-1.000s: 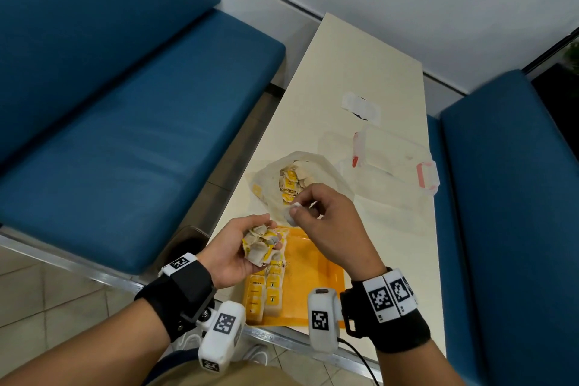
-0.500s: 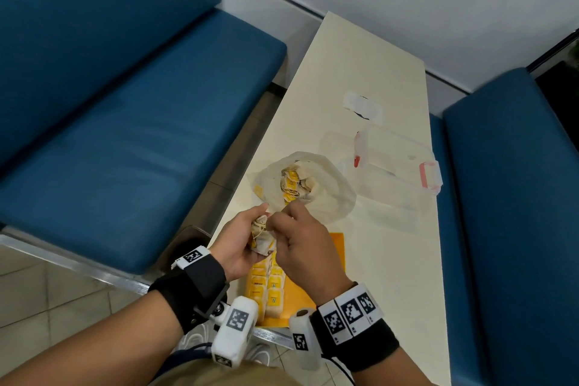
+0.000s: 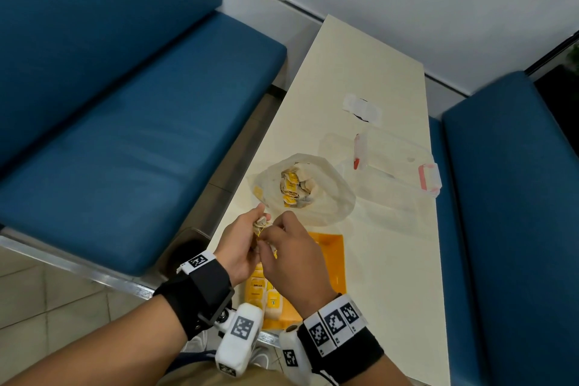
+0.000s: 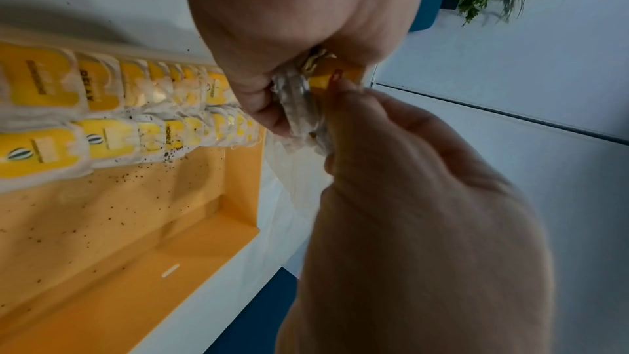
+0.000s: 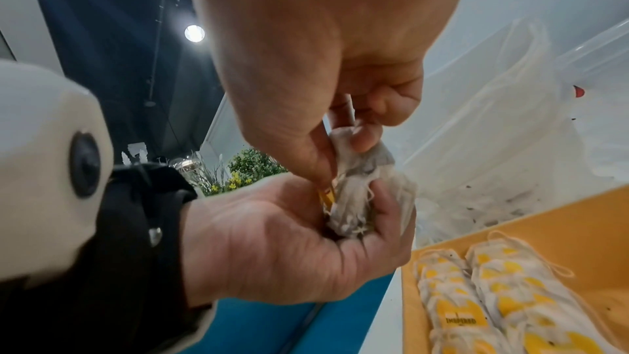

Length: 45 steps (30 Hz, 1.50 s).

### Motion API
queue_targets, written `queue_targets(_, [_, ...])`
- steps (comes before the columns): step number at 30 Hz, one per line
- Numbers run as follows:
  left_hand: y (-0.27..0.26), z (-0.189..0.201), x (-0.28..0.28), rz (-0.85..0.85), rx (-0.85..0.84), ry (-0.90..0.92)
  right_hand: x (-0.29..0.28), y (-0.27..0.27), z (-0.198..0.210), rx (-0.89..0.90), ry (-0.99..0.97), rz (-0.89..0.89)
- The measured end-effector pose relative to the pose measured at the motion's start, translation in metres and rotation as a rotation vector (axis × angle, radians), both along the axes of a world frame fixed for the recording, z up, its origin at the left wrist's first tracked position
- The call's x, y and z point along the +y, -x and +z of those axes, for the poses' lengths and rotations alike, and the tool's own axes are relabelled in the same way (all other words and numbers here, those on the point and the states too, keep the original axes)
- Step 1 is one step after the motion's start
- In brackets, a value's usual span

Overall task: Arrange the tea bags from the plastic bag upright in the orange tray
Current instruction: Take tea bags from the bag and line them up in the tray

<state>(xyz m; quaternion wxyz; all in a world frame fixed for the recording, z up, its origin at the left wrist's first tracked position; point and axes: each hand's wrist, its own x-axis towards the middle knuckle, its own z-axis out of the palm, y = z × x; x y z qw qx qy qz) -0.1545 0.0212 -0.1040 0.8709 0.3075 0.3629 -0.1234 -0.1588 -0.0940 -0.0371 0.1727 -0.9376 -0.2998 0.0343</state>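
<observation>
Plastic bag (image 3: 308, 189) behind tray (image 3: 332, 263); tea bags (image 3: 264, 291) in tray's left side; container (image 3: 398, 166) right of bag.

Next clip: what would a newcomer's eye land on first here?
Both hands meet just above the near table edge: the left hand holds a clump of tea bags while the right hand pinches at it. Under them the orange tray already carries two rows of yellow-tagged bags along one side, and beyond it the plastic bag lies open with more inside.
</observation>
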Motion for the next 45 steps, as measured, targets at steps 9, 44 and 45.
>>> queue_targets(9, [0.002,0.007,0.008,0.002,0.018,-0.007,-0.023,-0.026,0.029,0.189,-0.478,-0.235])
queue_targets(44, [0.005,0.032,0.017,-0.485,-0.382,-0.606,-0.048,-0.059,0.029,0.612,-0.476,-0.366])
queue_targets(45, [0.006,0.031,0.016,-0.495,-0.384,-0.635,-0.048,-0.06,0.029,0.588,-0.442,-0.361])
